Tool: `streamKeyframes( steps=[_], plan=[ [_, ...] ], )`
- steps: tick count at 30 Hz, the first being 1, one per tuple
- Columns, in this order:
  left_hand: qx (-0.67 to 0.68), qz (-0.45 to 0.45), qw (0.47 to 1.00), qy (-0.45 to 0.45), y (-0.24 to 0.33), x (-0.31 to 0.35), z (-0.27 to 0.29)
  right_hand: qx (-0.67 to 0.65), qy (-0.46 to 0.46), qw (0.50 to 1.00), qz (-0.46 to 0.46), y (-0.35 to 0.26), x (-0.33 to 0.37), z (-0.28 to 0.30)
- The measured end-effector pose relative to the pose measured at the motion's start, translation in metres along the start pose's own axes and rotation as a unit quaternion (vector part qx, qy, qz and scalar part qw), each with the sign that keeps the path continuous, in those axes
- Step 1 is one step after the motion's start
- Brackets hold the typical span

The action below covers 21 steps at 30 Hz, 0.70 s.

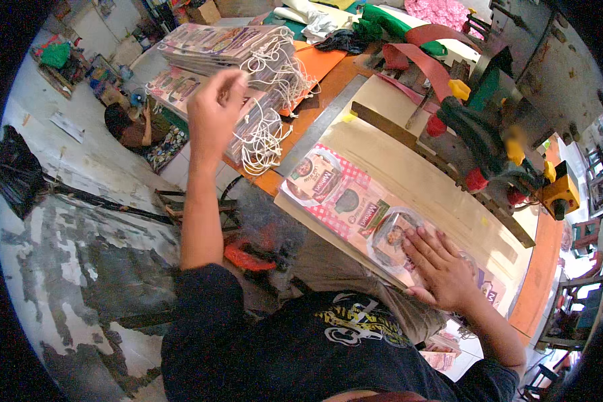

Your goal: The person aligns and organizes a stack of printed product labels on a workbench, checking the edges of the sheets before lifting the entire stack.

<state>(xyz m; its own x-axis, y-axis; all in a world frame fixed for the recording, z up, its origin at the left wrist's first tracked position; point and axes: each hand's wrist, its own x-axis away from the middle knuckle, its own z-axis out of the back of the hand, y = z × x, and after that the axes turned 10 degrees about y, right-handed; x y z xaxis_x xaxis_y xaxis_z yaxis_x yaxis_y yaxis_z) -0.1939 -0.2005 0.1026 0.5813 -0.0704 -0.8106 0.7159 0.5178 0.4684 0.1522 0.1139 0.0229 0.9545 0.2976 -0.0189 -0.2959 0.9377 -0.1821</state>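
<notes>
Orange-topped workbench [549,251]: carries all items below. A cream board [382,161] lies flat on it, before the person; a dark bar [449,167] crosses the board on its far side.

Printed stacks [208,50]: flat pieces piled at the bench's far left, one pile overlapping another. Likely heavy as a block and prone to slide; support from below with both hands.

Printed sheet [348,194]: pink, patterned, lying along the near edge of the board, apart from the bar. Layered edges show beneath it; whether these are loose cannot be told. Handling, as judged: light singly, flexible, smooth enough to slip, easily creased. Take hold at the exposed near-left corner or along the near edge, thumb below and fingers above; avoid pinching mid-panel.

Right hand [442,268]: palm down on the sheet's right part, fingers extended, pressing rather than grasping. Left hand [214,104]: raised beside the stacks, fingers bent; whether it holds anything thin cannot be told. Hands are well apart.

White cords [264,134]: soft loops hanging from the stacks' right ends. Snagging is probable; keep fingers clear when lifting.
</notes>
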Motion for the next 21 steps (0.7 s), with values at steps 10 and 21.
streamKeyframes(
  steps=[10, 21],
  plan=[
    [-0.208, -0.190, 0.957, -0.071, -0.078, -0.087, -0.007, -0.001, 0.022, 1.000, 0.006, 0.002, 0.002, -0.001],
    [-0.226, -0.222, 0.919, -0.233, -0.066, -0.108, -0.003, 0.004, 0.038, 0.999, 0.017, 0.002, 0.003, -0.001]
  ],
)
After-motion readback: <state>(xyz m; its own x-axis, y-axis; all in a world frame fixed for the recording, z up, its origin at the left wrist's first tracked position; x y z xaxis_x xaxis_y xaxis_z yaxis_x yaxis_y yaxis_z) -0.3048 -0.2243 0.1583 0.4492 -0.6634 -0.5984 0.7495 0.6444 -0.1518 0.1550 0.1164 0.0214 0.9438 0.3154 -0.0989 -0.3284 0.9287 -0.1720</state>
